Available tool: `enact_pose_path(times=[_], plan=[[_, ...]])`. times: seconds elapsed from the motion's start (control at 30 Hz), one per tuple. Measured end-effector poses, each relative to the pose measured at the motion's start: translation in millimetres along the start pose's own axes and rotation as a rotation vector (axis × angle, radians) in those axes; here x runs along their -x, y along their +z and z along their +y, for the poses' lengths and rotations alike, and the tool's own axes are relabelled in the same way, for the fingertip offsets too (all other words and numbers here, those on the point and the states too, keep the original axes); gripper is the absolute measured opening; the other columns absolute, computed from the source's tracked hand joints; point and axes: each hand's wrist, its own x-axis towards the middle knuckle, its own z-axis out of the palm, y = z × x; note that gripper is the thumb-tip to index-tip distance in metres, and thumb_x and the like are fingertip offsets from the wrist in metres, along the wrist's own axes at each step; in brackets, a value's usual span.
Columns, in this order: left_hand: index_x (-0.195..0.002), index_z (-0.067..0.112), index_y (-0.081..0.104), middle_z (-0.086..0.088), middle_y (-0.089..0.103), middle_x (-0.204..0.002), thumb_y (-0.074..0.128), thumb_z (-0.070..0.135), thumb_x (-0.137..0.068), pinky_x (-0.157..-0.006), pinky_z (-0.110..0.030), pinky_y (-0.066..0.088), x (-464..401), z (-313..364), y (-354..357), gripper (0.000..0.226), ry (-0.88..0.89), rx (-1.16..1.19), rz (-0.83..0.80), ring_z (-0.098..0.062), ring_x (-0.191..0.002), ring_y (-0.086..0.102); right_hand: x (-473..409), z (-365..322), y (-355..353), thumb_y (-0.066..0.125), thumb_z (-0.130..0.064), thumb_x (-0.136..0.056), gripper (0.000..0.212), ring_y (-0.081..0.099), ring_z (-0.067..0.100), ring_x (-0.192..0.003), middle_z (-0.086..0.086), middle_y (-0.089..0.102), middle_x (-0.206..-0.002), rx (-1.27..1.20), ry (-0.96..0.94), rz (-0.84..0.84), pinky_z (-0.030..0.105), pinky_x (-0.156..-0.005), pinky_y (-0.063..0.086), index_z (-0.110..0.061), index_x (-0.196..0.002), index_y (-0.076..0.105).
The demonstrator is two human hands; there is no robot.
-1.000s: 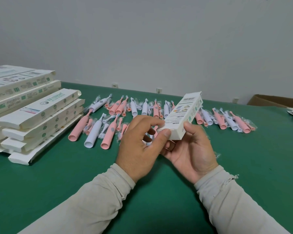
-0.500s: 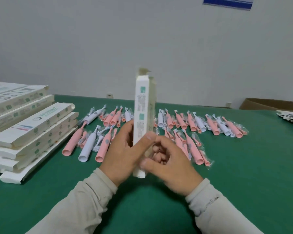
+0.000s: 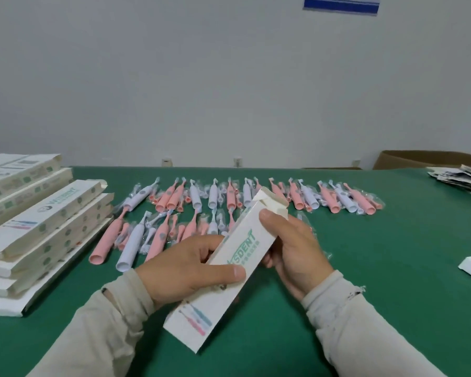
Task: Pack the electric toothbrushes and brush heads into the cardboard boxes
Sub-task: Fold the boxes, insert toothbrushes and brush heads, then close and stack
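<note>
Behind hand-held box [image 3: 237,257]: bagged toothbrushes [image 3: 229,202]; flat boxes [image 3: 38,221] stacked left

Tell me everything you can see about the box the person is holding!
The box is long, slim and white, and looks like thin cardboard. Green letters run along its front, and small pink and blue toothbrush pictures sit near its lower end. It tilts, lower end toward the person, top end up and to the right. The top flaps are open. The left hand grips its middle, thumb across the front, and the right hand holds its upper part. It is held above the green table, in front of the toothbrushes.
</note>
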Motion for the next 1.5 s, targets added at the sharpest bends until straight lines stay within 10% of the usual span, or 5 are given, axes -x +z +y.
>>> enact_pose_path(times=[0.23,0.5,0.87,1.23,1.5], plan=[[-0.138,0.034,0.043,0.01,0.065,-0.114,0.057,0.068,-0.075,-0.069,-0.03,0.046,-5,-4,4,0.073,0.32,-1.116,0.605,-0.014,-0.092,0.059,-2,7,10,0.076,-0.045,-0.077,0.032,0.061,0.014,-0.051,0.014,0.073,-0.074,-0.114,0.029,0.064,0.022,-0.045,0.052,-0.013,-0.085,0.079],[-0.136,0.031,0.052,0.008,0.066,-0.109,0.072,0.043,-0.08,-0.067,-0.03,0.04,-7,-14,-11,0.061,0.26,-1.062,0.729,-0.019,-0.091,0.057,-10,6,-6,0.06,-0.003,-0.096,0.005,0.071,0.022,-0.067,0.016,0.073,-0.081,-0.259,0.115,0.134,0.027,-0.057,0.059,-0.004,-0.1,0.06],[-0.139,0.04,0.046,0.014,0.065,-0.116,0.058,0.052,-0.074,-0.076,-0.031,0.044,-10,-21,-14,0.067,0.216,-0.962,0.637,-0.012,-0.096,0.055,-8,5,-19,0.058,-0.021,-0.088,0.032,0.031,0.011,-0.139,-0.013,0.042,-0.146,1.045,-0.541,0.095,0.025,-0.111,0.022,-0.034,-0.117,0.063],[-0.135,0.041,0.052,0.023,0.063,-0.109,0.066,0.047,-0.073,-0.084,-0.038,0.048,-8,-19,-17,0.063,0.276,-0.894,0.483,-0.008,-0.095,0.054,-6,-1,-22,0.052,-0.036,-0.078,0.067,0.022,-0.012,-0.143,-0.043,0.028,-0.145,0.819,-0.245,-0.163,0.024,-0.119,0.021,-0.064,-0.136,0.034],[-0.134,0.05,0.048,0.022,0.062,-0.119,0.071,0.046,-0.075,-0.084,-0.04,0.053,-10,-25,-15,0.064,0.36,-0.635,0.427,-0.009,-0.108,0.059,-8,17,-8,0.059,-0.022,-0.071,0.051,0.059,0.007,-0.077,-0.014,0.072,-0.094,0.234,-0.119,-0.34,0.021,-0.067,0.048,-0.043,-0.117,0.063]])
